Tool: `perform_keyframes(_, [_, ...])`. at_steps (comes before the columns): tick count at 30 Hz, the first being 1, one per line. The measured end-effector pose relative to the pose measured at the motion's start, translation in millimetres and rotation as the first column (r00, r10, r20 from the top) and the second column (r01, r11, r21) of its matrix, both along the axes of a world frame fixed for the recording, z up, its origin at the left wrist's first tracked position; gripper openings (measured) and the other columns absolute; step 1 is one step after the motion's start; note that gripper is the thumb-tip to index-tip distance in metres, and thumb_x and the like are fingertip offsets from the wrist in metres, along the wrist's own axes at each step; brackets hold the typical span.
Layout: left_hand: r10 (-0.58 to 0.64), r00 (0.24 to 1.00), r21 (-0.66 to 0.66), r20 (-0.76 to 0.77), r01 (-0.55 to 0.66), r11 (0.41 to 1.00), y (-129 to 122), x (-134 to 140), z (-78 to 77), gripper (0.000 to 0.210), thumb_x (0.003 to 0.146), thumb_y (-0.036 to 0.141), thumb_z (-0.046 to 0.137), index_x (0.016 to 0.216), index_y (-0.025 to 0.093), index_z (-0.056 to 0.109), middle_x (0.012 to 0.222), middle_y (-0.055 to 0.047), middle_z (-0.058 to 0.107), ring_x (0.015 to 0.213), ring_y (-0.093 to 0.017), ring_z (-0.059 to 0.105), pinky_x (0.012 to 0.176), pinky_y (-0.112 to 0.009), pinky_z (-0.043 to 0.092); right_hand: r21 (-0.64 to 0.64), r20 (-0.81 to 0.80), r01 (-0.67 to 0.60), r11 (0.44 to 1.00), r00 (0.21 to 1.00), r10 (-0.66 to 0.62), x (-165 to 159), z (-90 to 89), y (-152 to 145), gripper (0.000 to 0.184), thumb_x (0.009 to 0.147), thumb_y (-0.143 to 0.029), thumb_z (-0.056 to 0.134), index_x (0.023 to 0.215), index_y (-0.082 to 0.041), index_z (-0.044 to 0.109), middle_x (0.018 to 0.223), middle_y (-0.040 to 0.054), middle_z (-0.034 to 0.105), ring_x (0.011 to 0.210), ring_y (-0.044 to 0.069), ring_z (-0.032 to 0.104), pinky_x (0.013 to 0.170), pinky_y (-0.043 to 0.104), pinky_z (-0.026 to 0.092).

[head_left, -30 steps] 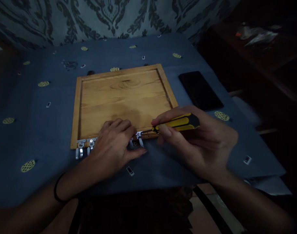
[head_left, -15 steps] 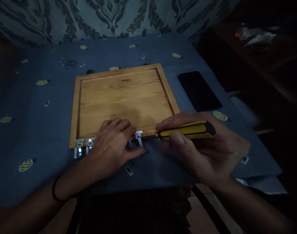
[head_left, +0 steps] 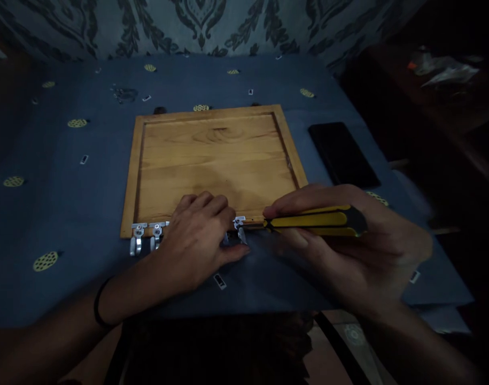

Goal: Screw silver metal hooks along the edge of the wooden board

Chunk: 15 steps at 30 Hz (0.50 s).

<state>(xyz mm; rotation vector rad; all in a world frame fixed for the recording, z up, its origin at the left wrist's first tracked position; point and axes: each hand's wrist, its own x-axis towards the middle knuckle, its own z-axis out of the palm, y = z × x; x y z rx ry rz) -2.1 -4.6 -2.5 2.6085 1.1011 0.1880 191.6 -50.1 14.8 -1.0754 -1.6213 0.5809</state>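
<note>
The right hand [head_left: 364,262] is closed around a yellow-and-black screwdriver [head_left: 316,220], its handle apparently light, stiff and easy to grip. The left hand [head_left: 200,230] lies half-curled over the near edge of a framed wooden board [head_left: 216,155], thumb spread; what it pinches, if anything, is hidden. Small metal hooks [head_left: 138,235] line that edge, probably hard and slick, best steadied by their plates. The board, lying flat on the blue tablecloth [head_left: 100,198], looks rigid, best held by its raised rim.
</note>
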Motion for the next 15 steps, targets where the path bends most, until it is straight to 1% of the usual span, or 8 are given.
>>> perform_keyframes(3, [-0.010, 1.000, -0.007, -0.021, 0.010, 1.000, 0.4, 0.6, 1.6, 0.040, 0.084, 0.053, 0.076, 0.098, 0.016, 0.070, 0.098, -0.005, 0.069, 0.098, -0.029, 0.060, 0.086, -0.044, 0.045, -0.026, -0.038, -0.084, 0.996, 0.996, 0.083, 3.5, 1.5, -0.2, 0.032, 0.088, -0.022, 0.074, 0.118, -0.029, 0.071, 0.100, 0.0004, 0.076, 0.073, 0.016, 0.071, 0.063, 0.031, 0.060])
perform_keyframes(6, [-0.015, 1.000, 0.022, 0.003, 0.015, 1.000, -0.1, -0.2, 0.3, 0.036, 0.084, 0.050, 0.078, 0.097, 0.017, 0.070, 0.098, -0.005, 0.068, 0.099, -0.028, 0.060, 0.087, -0.043, 0.045, -0.088, -0.055, -0.148, 0.985, 0.988, 0.143, 6.7, 1.7, -2.5, 0.035, 0.092, -0.019, 0.068, 0.124, -0.031, 0.070, 0.104, 0.0007, 0.076, 0.072, 0.015, 0.070, 0.061, 0.032, 0.061])
perform_keyframes(8, [-0.019, 1.000, 0.023, 0.012, 0.019, 1.000, -0.6, -0.8, -0.5, 0.034, 0.084, 0.048, 0.078, 0.096, 0.017, 0.070, 0.097, -0.005, 0.067, 0.099, -0.028, 0.060, 0.087, -0.043, 0.044, -0.114, -0.061, -0.132, 0.985, 0.990, 0.126, 7.0, 2.7, -4.0, 0.036, 0.090, -0.014, 0.069, 0.122, -0.031, 0.072, 0.103, 0.0006, 0.075, 0.077, 0.016, 0.070, 0.061, 0.031, 0.062])
perform_keyframes(9, [-0.021, 1.000, 0.017, 0.010, 0.021, 1.000, -0.7, -0.9, -0.6, 0.034, 0.084, 0.047, 0.078, 0.096, 0.017, 0.069, 0.097, -0.005, 0.067, 0.099, -0.028, 0.060, 0.087, -0.042, 0.044, -0.112, -0.053, -0.119, 0.987, 0.992, 0.113, 6.6, 3.7, -4.3, 0.036, 0.089, -0.013, 0.071, 0.119, -0.031, 0.073, 0.103, 0.0007, 0.075, 0.082, 0.017, 0.071, 0.064, 0.032, 0.063])
perform_keyframes(12, [-0.026, 1.000, 0.007, 0.009, 0.026, 1.000, -1.1, -0.8, -0.4, 0.034, 0.084, 0.046, 0.079, 0.097, 0.016, 0.069, 0.097, -0.005, 0.067, 0.100, -0.028, 0.060, 0.087, -0.042, 0.044, -0.081, 0.017, -0.062, 0.995, 0.998, 0.064, 4.9, 8.0, -3.1, 0.029, 0.086, -0.016, 0.075, 0.111, -0.031, 0.076, 0.100, 0.0013, 0.076, 0.092, 0.021, 0.070, 0.074, 0.038, 0.064])
perform_keyframes(13, [-0.027, 1.000, 0.007, 0.012, 0.027, 1.000, -1.2, -0.7, -0.3, 0.035, 0.084, 0.047, 0.079, 0.096, 0.016, 0.069, 0.097, -0.006, 0.067, 0.099, -0.028, 0.060, 0.085, -0.042, 0.044, -0.074, 0.044, -0.049, 0.996, 0.998, 0.052, 4.5, 9.2, -1.9, 0.027, 0.085, -0.018, 0.077, 0.109, -0.031, 0.077, 0.098, 0.0014, 0.076, 0.091, 0.022, 0.071, 0.075, 0.039, 0.063])
perform_keyframes(15, [-0.026, 0.999, 0.015, 0.021, 0.026, 1.000, -1.3, -0.7, -0.5, 0.036, 0.085, 0.048, 0.078, 0.094, 0.015, 0.068, 0.096, -0.006, 0.067, 0.098, -0.028, 0.060, 0.084, -0.042, 0.044, -0.055, 0.089, -0.042, 0.998, 0.995, 0.047, 4.3, 10.3, 1.2, 0.026, 0.084, -0.021, 0.079, 0.107, -0.031, 0.076, 0.093, 0.0014, 0.077, 0.084, 0.022, 0.071, 0.069, 0.038, 0.062])
